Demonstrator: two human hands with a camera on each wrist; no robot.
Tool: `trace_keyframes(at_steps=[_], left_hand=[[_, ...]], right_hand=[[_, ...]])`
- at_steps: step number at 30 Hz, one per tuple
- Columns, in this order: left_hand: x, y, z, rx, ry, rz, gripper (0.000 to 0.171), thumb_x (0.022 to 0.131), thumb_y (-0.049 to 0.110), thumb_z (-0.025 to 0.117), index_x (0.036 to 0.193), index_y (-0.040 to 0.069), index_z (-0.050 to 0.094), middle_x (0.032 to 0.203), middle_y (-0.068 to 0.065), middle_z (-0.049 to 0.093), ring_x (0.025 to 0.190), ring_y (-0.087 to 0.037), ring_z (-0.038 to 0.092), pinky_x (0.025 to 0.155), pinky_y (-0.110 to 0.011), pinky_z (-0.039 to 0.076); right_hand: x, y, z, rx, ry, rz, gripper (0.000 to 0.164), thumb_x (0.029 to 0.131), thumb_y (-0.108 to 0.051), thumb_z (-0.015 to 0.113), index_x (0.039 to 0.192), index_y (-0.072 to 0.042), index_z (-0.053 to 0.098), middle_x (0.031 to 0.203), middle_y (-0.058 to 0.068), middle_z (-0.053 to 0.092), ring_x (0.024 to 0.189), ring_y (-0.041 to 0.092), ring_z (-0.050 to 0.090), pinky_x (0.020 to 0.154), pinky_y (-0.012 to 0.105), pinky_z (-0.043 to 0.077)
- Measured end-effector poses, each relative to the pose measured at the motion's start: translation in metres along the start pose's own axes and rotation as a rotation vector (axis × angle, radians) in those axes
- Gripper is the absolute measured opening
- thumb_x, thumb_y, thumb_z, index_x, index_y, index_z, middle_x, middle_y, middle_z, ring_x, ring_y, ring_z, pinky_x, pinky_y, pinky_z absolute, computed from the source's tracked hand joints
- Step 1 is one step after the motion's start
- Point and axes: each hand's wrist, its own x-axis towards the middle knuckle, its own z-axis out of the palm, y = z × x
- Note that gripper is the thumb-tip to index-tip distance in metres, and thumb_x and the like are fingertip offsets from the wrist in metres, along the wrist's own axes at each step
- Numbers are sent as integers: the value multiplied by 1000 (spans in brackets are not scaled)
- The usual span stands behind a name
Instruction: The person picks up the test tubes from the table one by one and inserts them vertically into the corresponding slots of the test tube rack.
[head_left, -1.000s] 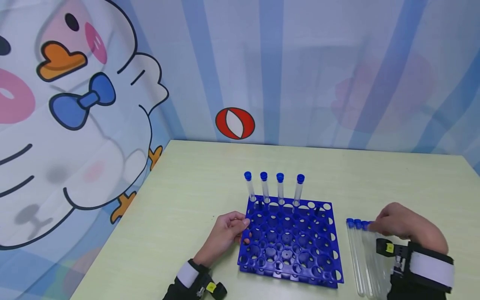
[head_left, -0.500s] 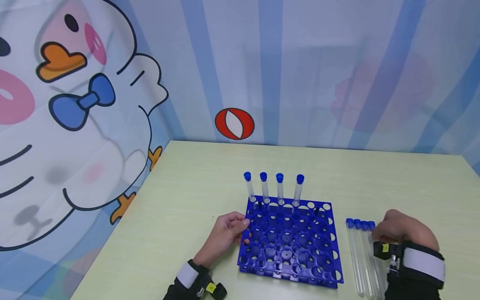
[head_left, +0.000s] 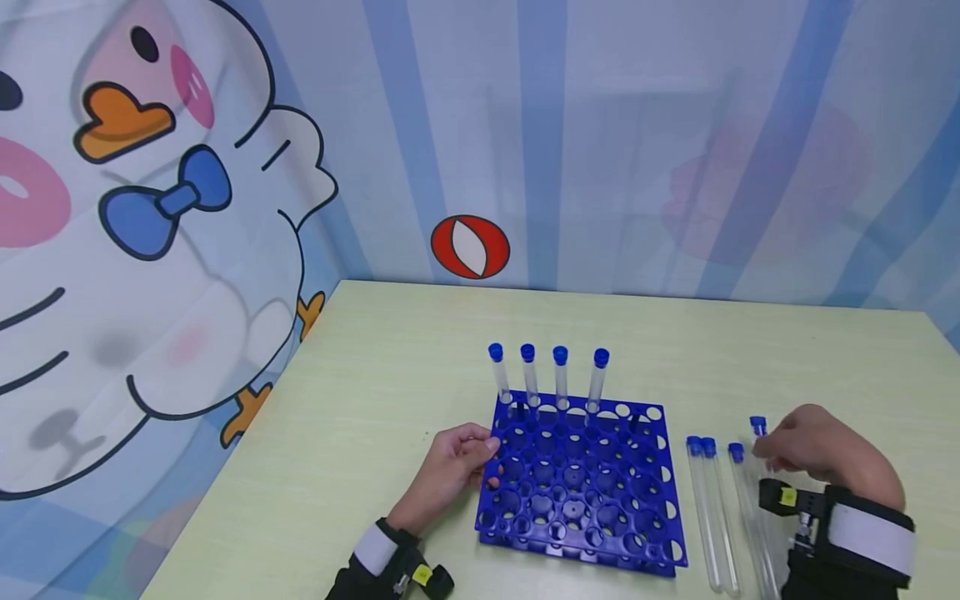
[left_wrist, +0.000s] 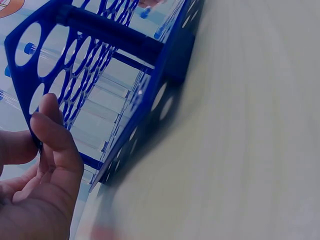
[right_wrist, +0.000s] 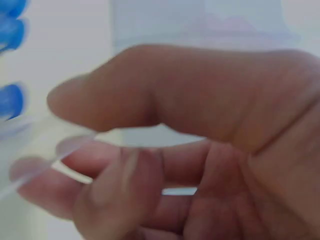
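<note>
A blue test tube rack (head_left: 573, 508) stands on the table, with several blue-capped test tubes upright in its back row. My left hand (head_left: 450, 467) grips the rack's left edge; in the left wrist view, the thumb and fingers (left_wrist: 55, 135) pinch its top plate near a hole. To the right of the rack, my right hand (head_left: 832, 450) pinches a clear test tube by its upper end, the blue cap (head_left: 758, 422) showing beyond the fingertips. The right wrist view is blurred, with the tube's clear wall (right_wrist: 45, 170) by the fingers.
Three more blue-capped test tubes (head_left: 718, 517) lie side by side on the table (head_left: 405, 358) between the rack and my right hand. A backdrop printed with a cartoon duck (head_left: 187, 333) and stripes rises along the table's back and left.
My right hand reached in at the row of tubes, then drew one tube away to the right and slightly back. The remaining tubes have spread apart. My left hand and the rack have stayed put.
</note>
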Motion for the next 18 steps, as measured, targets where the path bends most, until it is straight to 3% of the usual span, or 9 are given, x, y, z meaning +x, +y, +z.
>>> trace_keyframes(at_steps=[4, 8, 13, 18], left_hand=[[0, 1, 0, 2, -4, 5, 32, 84, 16, 51, 96, -13, 45, 68, -19, 54, 56, -25, 58, 51, -35, 48], [0, 1, 0, 9, -5, 6, 32, 84, 17, 51, 96, -12, 46, 68, -17, 55, 56, -26, 58, 51, -36, 48], [0, 1, 0, 5, -8, -1, 31, 84, 17, 50, 96, -12, 46, 68, -17, 54, 56, -26, 58, 52, -36, 49], [0, 0, 0, 3, -5, -12, 31, 84, 18, 51, 96, -11, 47, 70, -19, 54, 57, -25, 58, 52, -35, 49]], right_hand=[[-11, -5, -9, -44, 109, -62, 39, 78, -32, 53, 88, 7, 52, 74, 8, 53, 64, 21, 46, 49, 31, 37], [-19, -16, -7, -64, 351, -107, 46, 78, -42, 52, 90, 2, 49, 77, 12, 54, 62, 22, 50, 47, 34, 40], [-42, -55, 0, -11, 612, -133, 47, 79, -42, 51, 96, 2, 49, 87, 20, 52, 70, 29, 48, 48, 37, 40], [-58, -93, 9, 95, 782, -242, 42, 79, -38, 52, 99, -1, 52, 92, 17, 54, 78, 29, 48, 52, 35, 40]])
